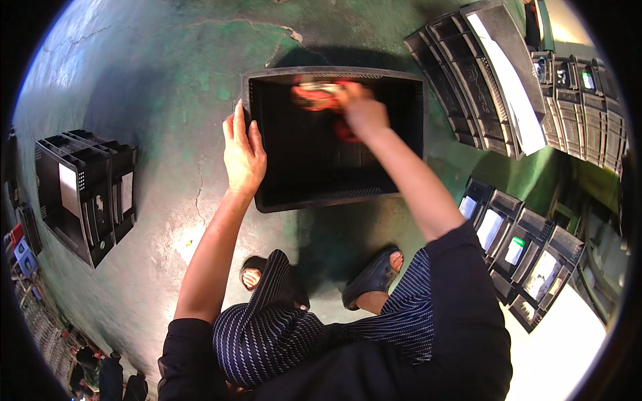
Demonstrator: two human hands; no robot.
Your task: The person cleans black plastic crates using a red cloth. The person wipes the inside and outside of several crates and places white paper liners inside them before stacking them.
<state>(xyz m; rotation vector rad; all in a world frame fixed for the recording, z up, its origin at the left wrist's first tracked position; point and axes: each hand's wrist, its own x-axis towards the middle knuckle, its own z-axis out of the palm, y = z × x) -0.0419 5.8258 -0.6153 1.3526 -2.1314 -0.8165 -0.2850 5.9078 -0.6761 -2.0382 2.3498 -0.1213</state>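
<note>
A black plastic crate [334, 203] stands on the floor in front of me, its open side up and its inside dark. My left hand [243, 152] rests against the crate's left rim with its fingers stretched out and the thumb apart. Inside the crate, near the far wall, my right hand [364, 112] holds a red and whitish rag [315, 95]. Motion blurs both that hand and the cloth, so its folds do not show clearly. A further red patch is visible below the hand, partly hidden by it.
More black crates [87, 194] stand at the left. Stacked crates [461, 80] with white labels rise at the far right, and another stack [525, 250] stands at the near right. The green floor [180, 87] is cracked. My sandalled feet are just in front of the crate.
</note>
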